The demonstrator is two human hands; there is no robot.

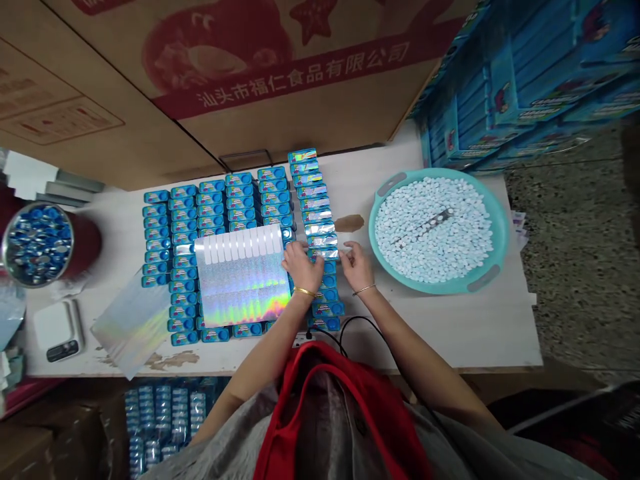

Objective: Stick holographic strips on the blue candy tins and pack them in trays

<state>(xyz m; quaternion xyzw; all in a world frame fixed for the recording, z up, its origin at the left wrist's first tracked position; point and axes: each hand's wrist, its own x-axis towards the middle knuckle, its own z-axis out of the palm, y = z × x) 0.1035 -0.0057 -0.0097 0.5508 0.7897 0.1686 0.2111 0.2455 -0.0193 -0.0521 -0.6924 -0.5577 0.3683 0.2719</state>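
Observation:
My left hand (pixel 303 269) and my right hand (pixel 358 268) are at opposite sides of a column of small blue boxes (pixel 327 309). Between them a shiny sticker strip (pixel 326 254) lies across one box, and the fingers of both hands are pinched at its ends. Boxes farther up this column carry similar silvery strips (pixel 318 215). Left of the left hand, a holographic sticker sheet (pixel 245 283) rests on top of other box columns; pale blank slots run along its upper part.
A turquoise tray (pixel 483 277) of pale pellets stands at right. Several columns of blue boxes (pixel 211 187) fill the left middle. A loose sheet (pixel 135 327), a white scale (pixel 59 327) and a metal pot (pixel 10 250) are farther left. Cartons (pixel 300 120) wall the back.

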